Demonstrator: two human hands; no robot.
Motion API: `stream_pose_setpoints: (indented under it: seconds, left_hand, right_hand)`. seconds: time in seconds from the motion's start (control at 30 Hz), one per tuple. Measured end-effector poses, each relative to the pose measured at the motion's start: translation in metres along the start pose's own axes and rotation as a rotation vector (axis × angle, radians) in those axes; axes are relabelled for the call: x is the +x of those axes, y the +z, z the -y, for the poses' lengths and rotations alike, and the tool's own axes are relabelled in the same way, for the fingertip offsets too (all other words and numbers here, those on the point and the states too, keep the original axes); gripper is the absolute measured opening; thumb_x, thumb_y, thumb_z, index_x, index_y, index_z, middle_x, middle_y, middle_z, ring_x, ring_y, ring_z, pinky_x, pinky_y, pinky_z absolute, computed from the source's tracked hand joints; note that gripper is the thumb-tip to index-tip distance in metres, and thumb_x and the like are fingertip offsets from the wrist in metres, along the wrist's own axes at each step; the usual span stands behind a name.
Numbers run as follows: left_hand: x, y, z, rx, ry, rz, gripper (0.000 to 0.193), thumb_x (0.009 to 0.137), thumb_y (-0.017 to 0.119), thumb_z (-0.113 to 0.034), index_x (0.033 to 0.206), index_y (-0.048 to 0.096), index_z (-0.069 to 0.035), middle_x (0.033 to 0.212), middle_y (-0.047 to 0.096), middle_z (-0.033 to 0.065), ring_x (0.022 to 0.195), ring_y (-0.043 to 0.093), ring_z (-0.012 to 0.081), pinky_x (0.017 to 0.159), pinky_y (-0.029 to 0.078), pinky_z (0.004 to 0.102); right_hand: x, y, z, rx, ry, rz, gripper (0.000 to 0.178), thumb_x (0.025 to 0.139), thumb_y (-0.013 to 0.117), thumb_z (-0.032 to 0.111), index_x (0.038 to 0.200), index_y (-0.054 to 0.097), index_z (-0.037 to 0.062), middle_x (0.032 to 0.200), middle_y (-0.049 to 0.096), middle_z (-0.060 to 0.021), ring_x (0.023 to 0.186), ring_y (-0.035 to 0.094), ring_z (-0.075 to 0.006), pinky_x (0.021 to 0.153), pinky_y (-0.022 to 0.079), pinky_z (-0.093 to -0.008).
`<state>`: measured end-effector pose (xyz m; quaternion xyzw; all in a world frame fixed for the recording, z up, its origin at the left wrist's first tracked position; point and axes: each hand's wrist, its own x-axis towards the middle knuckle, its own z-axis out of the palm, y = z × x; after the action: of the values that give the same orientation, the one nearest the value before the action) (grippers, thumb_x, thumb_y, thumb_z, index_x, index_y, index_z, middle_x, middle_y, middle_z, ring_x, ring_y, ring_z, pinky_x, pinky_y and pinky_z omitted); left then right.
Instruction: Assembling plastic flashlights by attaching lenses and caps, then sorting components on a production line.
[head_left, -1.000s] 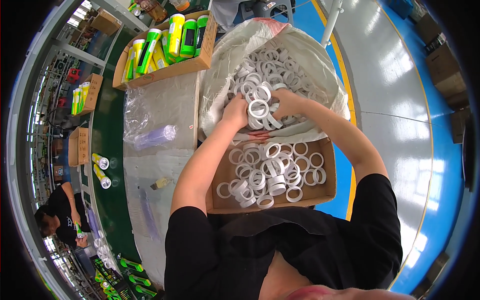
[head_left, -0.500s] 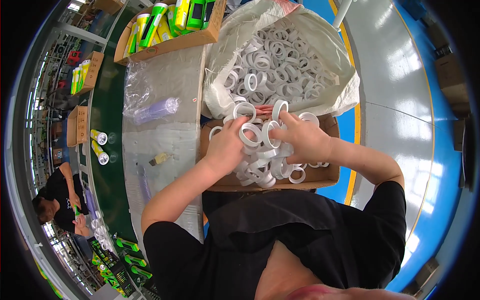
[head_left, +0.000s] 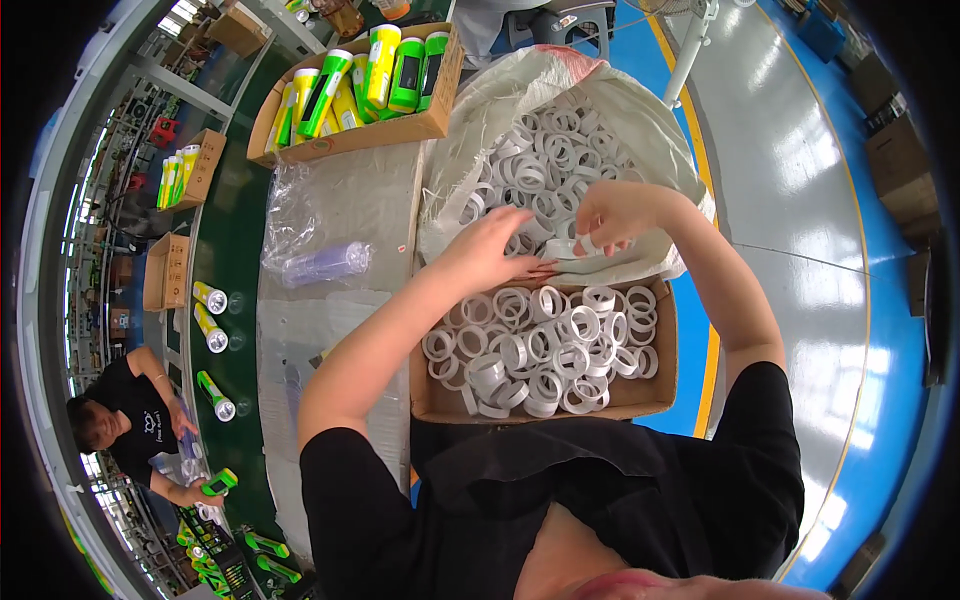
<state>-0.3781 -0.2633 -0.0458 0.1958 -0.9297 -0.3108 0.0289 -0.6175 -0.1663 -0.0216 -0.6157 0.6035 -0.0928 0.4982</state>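
Note:
My left hand (head_left: 487, 250) reaches over the near rim of a white woven sack (head_left: 655, 110), its fingers spread beside loose white plastic rings (head_left: 560, 152) that fill the sack. Opposite it, my right hand (head_left: 622, 210) is curled inside the sack, with a white ring (head_left: 587, 243) at its fingertips. Directly in front of me, below both hands, stands an open cardboard box (head_left: 668, 345). Many similar rings (head_left: 540, 345) lie heaped in it, touching one another at various tilts.
Left of the sack is a grey worktable (head_left: 350, 205) with a clear plastic bag holding purplish sleeves (head_left: 330, 262). A carton (head_left: 425, 125) of green and yellow flashlights (head_left: 380, 65) sits at its far end. A co-worker (head_left: 135, 405) holds a green flashlight (head_left: 219, 482) beyond a green bench.
Both hands have moved away from the box and up into the sack. The rings they held over the box now lie in it. The co-worker has shifted a flashlight.

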Motion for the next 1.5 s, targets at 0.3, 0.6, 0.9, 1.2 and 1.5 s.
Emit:
stream_pose_setpoints:
  seconds: [0.3,0.6,0.9,1.2,1.5]
  left_hand:
    - [0.137,0.018,0.076,0.039,-0.407,0.115,0.126,0.053,0.09,-0.027,0.152,0.012,-0.033,0.137,0.041,0.0307,0.124,0.046,0.0446,0.101,0.044,0.0478]
    - [0.117,0.04,0.1,0.391,-0.23,0.058,0.084,0.059,0.083,-0.027,0.136,0.048,-0.034,0.132,0.035,0.0255,0.11,0.05,0.0503,0.098,0.045,0.0476]
    - [0.081,0.044,0.096,0.207,-0.242,0.164,0.07,0.074,0.069,-0.006,0.138,0.048,-0.025,0.136,0.04,0.0262,0.115,0.053,0.0427,0.098,0.045,0.0439]
    - [0.066,0.042,0.072,-0.068,0.042,-0.062,0.058,0.061,0.082,-0.02,0.115,0.063,-0.011,0.114,0.06,0.0235,0.104,0.06,0.0397,0.091,0.049,0.043]
    - [-0.058,0.018,-0.019,-0.051,0.129,-0.016,0.06,0.055,0.078,-0.007,0.113,0.064,-0.015,0.123,0.051,0.0171,0.106,0.058,0.0374,0.091,0.051,0.0438]
  right_hand:
    - [0.148,-0.01,-0.091,-0.364,0.292,-0.508,0.111,0.048,0.087,0.041,0.145,0.036,0.0264,0.152,0.015,-0.0298,0.136,0.027,-0.0497,0.11,0.033,-0.0509]
    - [0.13,0.003,-0.067,-0.405,0.27,-0.306,0.103,0.048,0.088,0.04,0.14,0.043,0.0321,0.137,0.037,-0.0282,0.12,0.046,-0.0479,0.1,0.045,-0.0477]
    - [0.108,0.034,-0.061,-0.272,0.123,-0.311,0.083,0.056,0.085,0.033,0.133,0.053,0.0336,0.135,0.036,-0.0281,0.122,0.042,-0.0514,0.1,0.043,-0.0508]
    - [0.076,0.033,-0.051,-0.167,-0.173,-0.368,0.065,0.056,0.081,0.015,0.118,0.06,0.0103,0.115,0.049,-0.0164,0.108,0.052,-0.0336,0.096,0.044,-0.0378]
    - [-0.033,0.101,0.023,-0.138,-0.347,-0.331,0.06,0.065,0.077,0.008,0.121,0.057,0.0163,0.114,0.045,-0.0173,0.108,0.053,-0.0384,0.09,0.049,-0.0442]
